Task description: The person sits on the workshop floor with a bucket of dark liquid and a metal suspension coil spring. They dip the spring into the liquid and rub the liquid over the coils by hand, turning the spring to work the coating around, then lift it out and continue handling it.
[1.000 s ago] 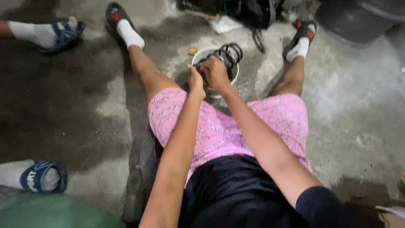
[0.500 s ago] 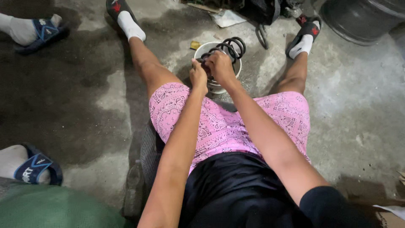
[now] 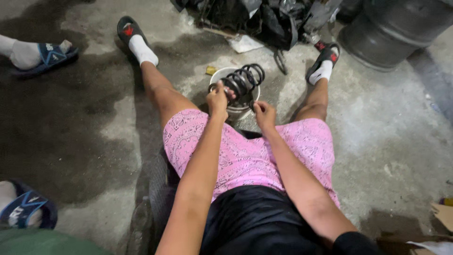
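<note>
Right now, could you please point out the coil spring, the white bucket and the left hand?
Coil spring [image 3: 245, 80], head view, on its black coils.
White bucket [image 3: 237, 112], head view, on its front wall.
Left hand [image 3: 218, 98], head view, on the back of the hand.

Pink patterned shorts [image 3: 245, 156], black top [image 3: 255, 222], white socks [image 3: 141, 49]

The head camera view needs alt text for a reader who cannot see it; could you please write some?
A seated person's left hand grips a black metal coil spring lying across a white plastic bucket between their legs, while the right hand rests at the bucket's edge on stained concrete floor.
</note>
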Motion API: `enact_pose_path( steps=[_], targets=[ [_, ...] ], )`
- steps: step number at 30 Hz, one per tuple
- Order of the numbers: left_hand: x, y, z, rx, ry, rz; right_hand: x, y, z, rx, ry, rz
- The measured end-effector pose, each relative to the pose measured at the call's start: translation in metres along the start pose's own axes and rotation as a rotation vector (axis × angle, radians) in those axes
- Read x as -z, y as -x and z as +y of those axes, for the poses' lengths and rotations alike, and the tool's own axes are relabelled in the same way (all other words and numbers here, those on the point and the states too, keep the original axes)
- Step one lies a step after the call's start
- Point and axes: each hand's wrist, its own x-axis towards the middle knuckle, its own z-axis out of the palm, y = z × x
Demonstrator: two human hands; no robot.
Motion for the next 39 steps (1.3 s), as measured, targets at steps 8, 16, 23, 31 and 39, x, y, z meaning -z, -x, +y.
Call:
enact_pose_path(
  steps=[8, 16, 23, 31, 39],
  targets=[
    [-0.003, 0.007, 0.022, -0.109, 0.142, -0.17, 0.035, -0.031, -0.016, -0.413, -0.897, 0.217],
    [0.001, 0.008, 0.018, -0.038, 0.275, -0.25, 0.066, -0.066, -0.034, -0.144, -1.314, -0.154],
    [-0.002, 0.014, 0.022, -0.109, 0.2, -0.38, 0.079, -0.079, -0.041, -0.22, -1.491, -0.228],
    [-0.005, 0.01, 0.021, 0.087, 0.17, -0.024, 0.048, -0.064, -0.06, -0.183, -1.434, -0.155],
    [-0.012, 0.007, 0.013, 0.022, -0.081, -0.141, 0.038, -0.06, -0.072, 0.017, -1.341, -0.145]
  ],
)
